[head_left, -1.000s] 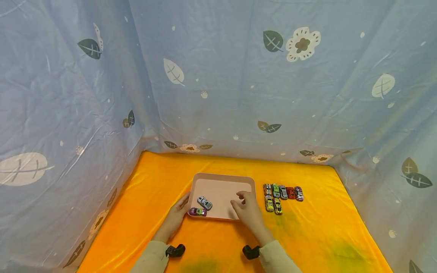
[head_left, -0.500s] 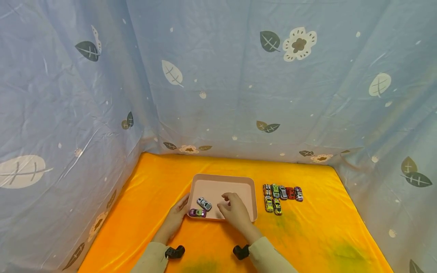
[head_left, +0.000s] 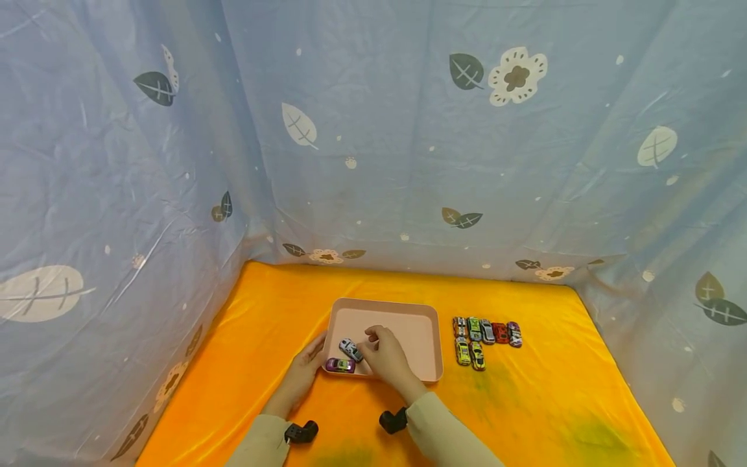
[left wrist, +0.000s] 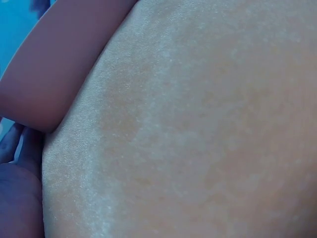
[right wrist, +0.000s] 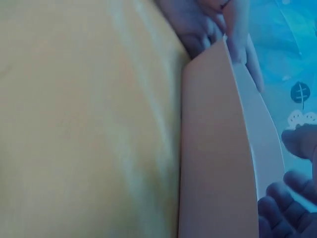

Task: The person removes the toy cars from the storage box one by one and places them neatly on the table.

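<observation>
right hand (head_left: pixel 385 353) sits over the pink tray (head_left: pixel 420 331), fingertips pinching the silver toy car (head_left: pixel 351 349) inside its near-left corner. left hand (head_left: pixel 303 373) rests flat, fingers straight, against the tray's left edge. purple car (head_left: pixel 340 365) lies at the front rim. seven more cars (head_left: pixel 484 334) are lined up right of the tray on the orange worktop (head_left: pixel 525 402).

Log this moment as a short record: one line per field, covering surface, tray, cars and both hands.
surface: orange cloth
tray: pink tray, holding two toy cars
cars in tray: silver car, purple car
cars outside: group of seven right of the tray
left hand: rests on the tray's left edge
right hand: over the tray, fingers at the silver car; grip not clear
</observation>
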Demonstrator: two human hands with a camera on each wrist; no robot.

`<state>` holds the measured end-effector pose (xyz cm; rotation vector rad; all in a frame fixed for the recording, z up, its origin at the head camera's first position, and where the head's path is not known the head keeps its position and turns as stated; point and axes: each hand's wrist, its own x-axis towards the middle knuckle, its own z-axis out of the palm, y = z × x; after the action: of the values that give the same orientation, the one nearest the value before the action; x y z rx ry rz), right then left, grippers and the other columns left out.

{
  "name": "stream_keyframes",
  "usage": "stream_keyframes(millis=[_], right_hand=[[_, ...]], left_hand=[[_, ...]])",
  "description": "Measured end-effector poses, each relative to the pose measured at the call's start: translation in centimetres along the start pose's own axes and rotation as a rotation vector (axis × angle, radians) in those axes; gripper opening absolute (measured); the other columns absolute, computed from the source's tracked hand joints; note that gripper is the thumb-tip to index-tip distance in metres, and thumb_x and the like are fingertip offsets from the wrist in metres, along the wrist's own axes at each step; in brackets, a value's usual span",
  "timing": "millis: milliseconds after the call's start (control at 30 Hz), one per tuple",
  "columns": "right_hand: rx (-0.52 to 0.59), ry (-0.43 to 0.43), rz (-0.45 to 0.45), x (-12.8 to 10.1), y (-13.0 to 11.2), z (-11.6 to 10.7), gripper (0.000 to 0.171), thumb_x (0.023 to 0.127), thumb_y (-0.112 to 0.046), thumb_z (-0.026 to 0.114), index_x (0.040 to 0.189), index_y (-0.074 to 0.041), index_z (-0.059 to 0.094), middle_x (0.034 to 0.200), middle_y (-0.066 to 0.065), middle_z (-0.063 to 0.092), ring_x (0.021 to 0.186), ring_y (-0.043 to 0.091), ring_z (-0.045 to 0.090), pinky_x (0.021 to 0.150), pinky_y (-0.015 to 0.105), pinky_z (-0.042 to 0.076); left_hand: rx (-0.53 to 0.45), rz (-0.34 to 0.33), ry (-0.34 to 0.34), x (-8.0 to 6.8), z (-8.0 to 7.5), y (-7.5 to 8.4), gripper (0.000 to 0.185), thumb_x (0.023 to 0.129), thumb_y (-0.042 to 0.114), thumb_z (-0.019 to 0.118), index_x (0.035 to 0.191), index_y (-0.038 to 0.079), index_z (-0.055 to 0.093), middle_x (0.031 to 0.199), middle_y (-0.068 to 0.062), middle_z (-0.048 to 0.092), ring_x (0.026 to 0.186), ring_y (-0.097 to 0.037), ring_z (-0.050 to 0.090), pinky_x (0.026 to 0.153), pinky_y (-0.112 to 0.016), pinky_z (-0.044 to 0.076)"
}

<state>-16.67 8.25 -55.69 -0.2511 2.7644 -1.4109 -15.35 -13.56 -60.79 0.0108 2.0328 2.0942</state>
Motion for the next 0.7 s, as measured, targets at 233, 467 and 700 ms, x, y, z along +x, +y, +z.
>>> stream_keyframes(millis=[233, 467, 700], right_hand=[[0.057, -0.021, 0.089, 0.8, -0.5, 1.1, 0.038, 0.088, -0.024, 0.071, 0.115, 0.001, 0.06, 0.096, 0.006, 0.059, 0.085, 0.018, 0.057, 0.077, 0.037, 0.051], [0.022, -0.04, 0.086, 0.9, -0.2, 1.9, 0.038, 0.087, -0.025, 0.073, 0.112, 0.001, 0.061, 0.097, 0.008, 0.061, 0.083, 0.018, 0.055, 0.079, 0.039, 0.05], [0.008, -0.024, 0.078, 0.9, 0.4, 2.5, 0.038, 0.084, -0.024, 0.076, 0.108, 0.001, 0.062, 0.095, 0.007, 0.061, 0.08, 0.017, 0.053, 0.078, 0.038, 0.05]], left_hand=[[-0.005, -0.002, -0.006, 0.1, -0.1, 0.0, 0.051, 0.104, 0.016, 0.046, 0.152, 0.014, 0.032, 0.154, -0.012, 0.032, 0.141, -0.028, 0.029, 0.113, -0.046, 0.023], [-0.007, 0.011, 0.001, -0.1, 0.0, 0.2, 0.05, 0.103, 0.01, 0.046, 0.152, 0.013, 0.033, 0.153, -0.012, 0.034, 0.14, -0.028, 0.031, 0.112, -0.044, 0.025], [-0.011, 0.028, -0.009, -0.2, 0.1, 0.2, 0.051, 0.103, 0.01, 0.046, 0.152, 0.011, 0.032, 0.153, -0.014, 0.033, 0.14, -0.029, 0.03, 0.112, -0.044, 0.024]])
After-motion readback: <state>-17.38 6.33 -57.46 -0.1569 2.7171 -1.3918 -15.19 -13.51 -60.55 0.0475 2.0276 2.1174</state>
